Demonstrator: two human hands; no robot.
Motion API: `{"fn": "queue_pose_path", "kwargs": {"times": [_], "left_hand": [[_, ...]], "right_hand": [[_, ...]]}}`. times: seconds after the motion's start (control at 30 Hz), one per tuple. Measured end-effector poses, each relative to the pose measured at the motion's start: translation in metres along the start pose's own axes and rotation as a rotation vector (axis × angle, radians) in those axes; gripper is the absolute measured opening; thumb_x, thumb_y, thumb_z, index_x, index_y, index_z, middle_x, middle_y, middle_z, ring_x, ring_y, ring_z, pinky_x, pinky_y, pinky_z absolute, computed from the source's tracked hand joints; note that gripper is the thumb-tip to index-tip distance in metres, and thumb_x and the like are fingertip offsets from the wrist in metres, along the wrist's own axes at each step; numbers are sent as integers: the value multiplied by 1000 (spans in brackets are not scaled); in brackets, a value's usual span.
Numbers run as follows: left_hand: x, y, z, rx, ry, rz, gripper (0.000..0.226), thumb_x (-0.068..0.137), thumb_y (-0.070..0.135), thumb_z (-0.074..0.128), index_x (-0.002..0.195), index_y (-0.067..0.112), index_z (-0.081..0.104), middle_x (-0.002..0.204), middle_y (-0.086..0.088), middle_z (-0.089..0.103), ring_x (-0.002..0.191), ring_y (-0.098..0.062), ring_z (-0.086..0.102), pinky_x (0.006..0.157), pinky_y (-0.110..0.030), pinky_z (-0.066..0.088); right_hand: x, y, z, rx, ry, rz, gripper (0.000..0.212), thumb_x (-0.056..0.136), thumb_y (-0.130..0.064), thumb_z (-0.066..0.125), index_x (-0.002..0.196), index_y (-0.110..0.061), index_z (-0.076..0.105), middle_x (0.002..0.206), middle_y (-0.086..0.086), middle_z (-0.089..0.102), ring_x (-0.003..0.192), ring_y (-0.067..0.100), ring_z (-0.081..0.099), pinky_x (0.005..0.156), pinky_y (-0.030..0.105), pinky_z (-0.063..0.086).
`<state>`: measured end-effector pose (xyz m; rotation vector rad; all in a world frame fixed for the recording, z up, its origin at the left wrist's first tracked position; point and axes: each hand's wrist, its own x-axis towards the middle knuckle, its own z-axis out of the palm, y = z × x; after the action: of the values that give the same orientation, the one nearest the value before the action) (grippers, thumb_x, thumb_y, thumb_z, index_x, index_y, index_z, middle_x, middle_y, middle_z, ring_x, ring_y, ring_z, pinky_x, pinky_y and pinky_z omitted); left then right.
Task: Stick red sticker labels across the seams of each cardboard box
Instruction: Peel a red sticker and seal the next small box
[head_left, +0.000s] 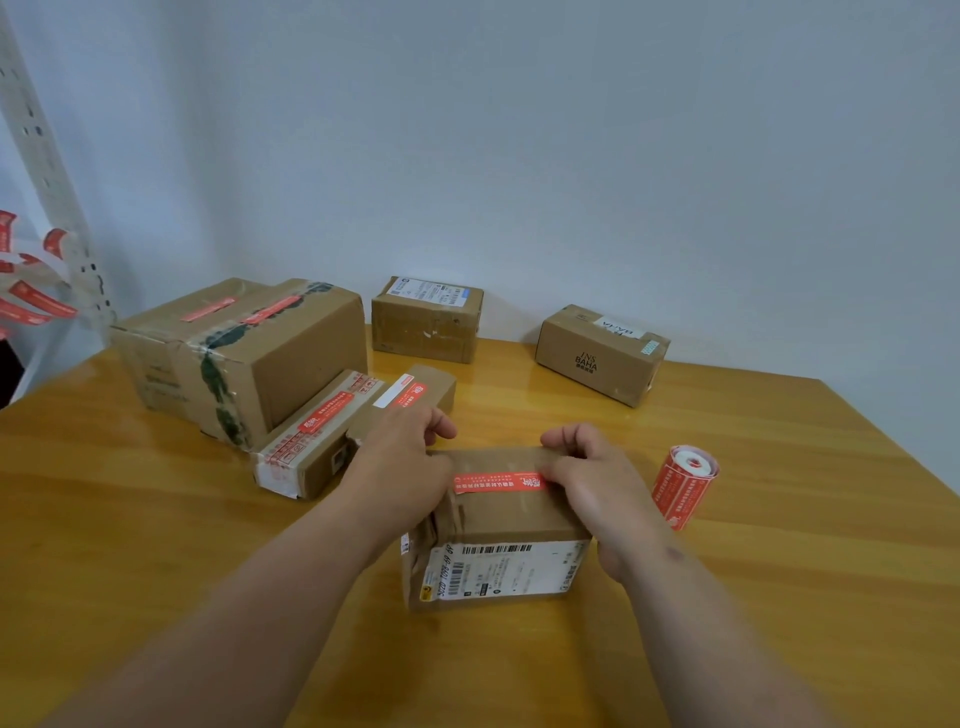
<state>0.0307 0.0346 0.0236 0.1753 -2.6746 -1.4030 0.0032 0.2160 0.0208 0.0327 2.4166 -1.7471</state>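
Centrally, a glossy yellow-wood counter (779, 519) is shown, set against a plain pale grey-blue wall (571, 156).

Item: near cardboard box (498, 525), placed at the front middle of the counter, a white barcode label on its facing side. A red sticker label (498, 482) is laid flat across its top.

Item: left hand (402, 462), fingers curled over the box's left far edge and gripping it. Right hand (592, 480), fingers curled, pressed on the box top at the sticker's right end; whether the sticker is pinched cannot be told.

Item: roll of red stickers (683, 483), stood tilted on the counter just right of the box.

Item: large taped box (239, 353), at the left rear, two red stickers seen across its top tape. Two long narrow boxes are leaned against its front: one with red-printed tape (317, 431), one plainer (410, 397), each bearing a red sticker.

Item: small box with white shipping label (426, 319), at the rear by the wall. Box printed BAHA (602, 353), at the right rear, well apart from the others.

Item: perforated white backing strip (47, 171), hung at the far left, with loose red stickers (31, 306) beside it.
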Motion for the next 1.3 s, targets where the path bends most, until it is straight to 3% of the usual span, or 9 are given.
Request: {"fn": "queue_pose_path", "kwargs": {"times": [0.13,0.27,0.5,0.63,0.7,0.77,0.87,1.13,1.3], "left_hand": [[-4,6,6,188,66,57,42,76,43,77,106,33,50,110,11,44,104,-10,45,91,-32,47],[-3,3,-3,49,-39,17,38,78,25,78,106,33,52,111,10,46,102,-9,47,83,-27,45],[-8,-2,-16,-238,-144,-92,40,88,5,64,118,30,57,91,1,50,78,-12,54,60,-18,45],[-15,7,-20,248,-190,54,65,83,58,61,141,38,42,138,11,40,121,-12,44,95,-30,45],[-15,17,-16,611,-236,167,95,69,82,53,150,38,27,154,15,21,144,-19,14,116,-49,18],[-15,26,-8,814,-305,242,111,63,86,54,153,35,13,159,12,13,147,-21,2,118,-52,1],[-17,32,1,882,-386,261,113,68,79,61,154,31,6,156,8,24,142,-20,20,118,-47,15],[-27,23,-10,104,-151,242,98,63,46,86,142,38,27,124,21,43,107,-2,50,83,-22,53],[-32,9,7,-425,-250,93,96,66,7,87,135,37,28,129,15,52,110,-2,56,70,-16,54]], "right_hand": [[-3,2,7,-230,-19,-39,65,50,-58,80,105,-39,51,116,-4,52,104,20,57,89,42,53],[1,1,-8,-86,-73,34,34,79,-22,71,109,-32,57,112,1,60,88,20,65,70,33,54],[0,12,-10,-21,-98,46,29,93,-24,60,119,-36,56,112,-1,63,87,20,70,72,34,57],[1,16,-16,199,-41,107,24,97,-18,56,120,-25,59,111,6,67,93,24,66,70,34,50],[2,18,-15,203,-48,120,18,98,-20,54,114,-24,63,106,8,70,93,26,66,71,37,52],[1,17,-11,176,-72,111,16,98,-23,54,110,-26,66,103,8,72,96,28,68,81,45,56],[-3,16,-10,176,-95,92,21,97,-29,57,114,-29,68,109,4,71,103,26,66,94,49,53],[-9,18,-37,326,69,146,52,90,-60,52,127,-24,58,127,-3,61,117,23,53,101,47,42],[-17,8,-37,481,-112,38,40,97,-49,43,112,-24,70,113,7,72,108,31,63,100,55,44]]}}
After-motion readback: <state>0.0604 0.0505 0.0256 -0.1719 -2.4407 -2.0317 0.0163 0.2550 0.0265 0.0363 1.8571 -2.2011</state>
